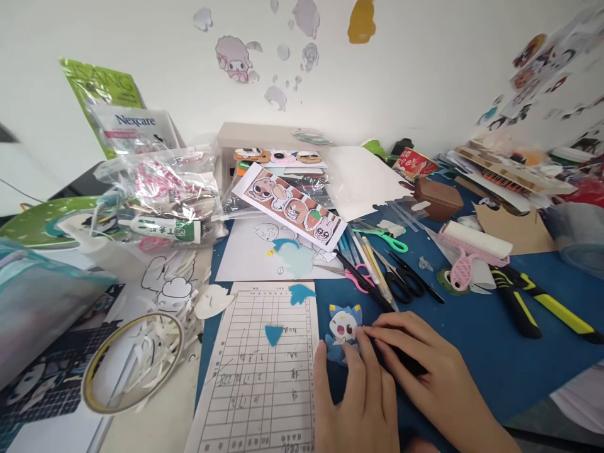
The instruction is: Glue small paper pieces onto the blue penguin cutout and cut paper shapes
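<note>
A small blue and white felt cartoon figure lies on the blue mat at the bottom centre. My left hand lies flat with fingers stretched out, its fingertips touching the figure's lower edge. My right hand rests beside it, fingers together and pointing left, with the fingertips pressing on the figure's right side. A dark object under the right fingers is mostly hidden. Loose blue felt scraps lie on a printed table sheet to the left.
Several scissors and pens lie just behind the hands. A pink lint roller and a yellow-black tool lie to the right. A tape roll, plastic bags and paper clutter fill the left. A sticker strip lies behind.
</note>
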`<act>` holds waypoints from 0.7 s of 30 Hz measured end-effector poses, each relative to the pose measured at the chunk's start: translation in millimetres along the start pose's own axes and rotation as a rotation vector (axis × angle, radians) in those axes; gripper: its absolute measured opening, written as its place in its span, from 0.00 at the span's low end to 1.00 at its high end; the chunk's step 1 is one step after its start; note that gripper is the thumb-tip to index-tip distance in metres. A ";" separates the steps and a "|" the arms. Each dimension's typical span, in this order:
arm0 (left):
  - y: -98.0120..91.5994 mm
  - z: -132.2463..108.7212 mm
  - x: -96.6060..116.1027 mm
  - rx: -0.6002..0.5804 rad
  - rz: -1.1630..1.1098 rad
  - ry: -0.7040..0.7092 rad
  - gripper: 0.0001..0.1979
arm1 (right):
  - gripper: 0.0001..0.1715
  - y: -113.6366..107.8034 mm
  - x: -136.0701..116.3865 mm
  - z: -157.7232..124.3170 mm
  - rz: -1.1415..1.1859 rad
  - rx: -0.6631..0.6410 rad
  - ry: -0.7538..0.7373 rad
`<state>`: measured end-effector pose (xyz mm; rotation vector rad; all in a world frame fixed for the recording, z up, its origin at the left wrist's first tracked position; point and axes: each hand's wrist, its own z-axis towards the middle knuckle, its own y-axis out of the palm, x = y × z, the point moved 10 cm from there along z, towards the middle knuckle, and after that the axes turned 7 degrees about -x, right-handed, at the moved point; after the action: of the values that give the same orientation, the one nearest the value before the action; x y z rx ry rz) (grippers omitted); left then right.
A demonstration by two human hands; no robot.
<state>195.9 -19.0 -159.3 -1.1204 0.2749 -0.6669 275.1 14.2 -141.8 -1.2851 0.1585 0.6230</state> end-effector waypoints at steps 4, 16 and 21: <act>-1.1 0.9 -2.6 -0.024 -0.025 -0.010 0.35 | 0.13 3.4 -8.8 -1.9 -0.046 -0.034 -0.103; -5.8 -4.6 -13.6 0.106 -0.165 -0.063 0.29 | 0.12 12.1 -8.6 -6.0 -0.052 -0.093 -0.123; -4.4 -4.7 -10.3 0.115 -0.138 0.004 0.26 | 0.13 9.1 -4.9 -1.6 0.025 -0.072 -0.091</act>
<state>183.9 -17.3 -158.6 -1.0337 0.1613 -0.7976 266.7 12.3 -147.7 -1.3233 0.0771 0.7126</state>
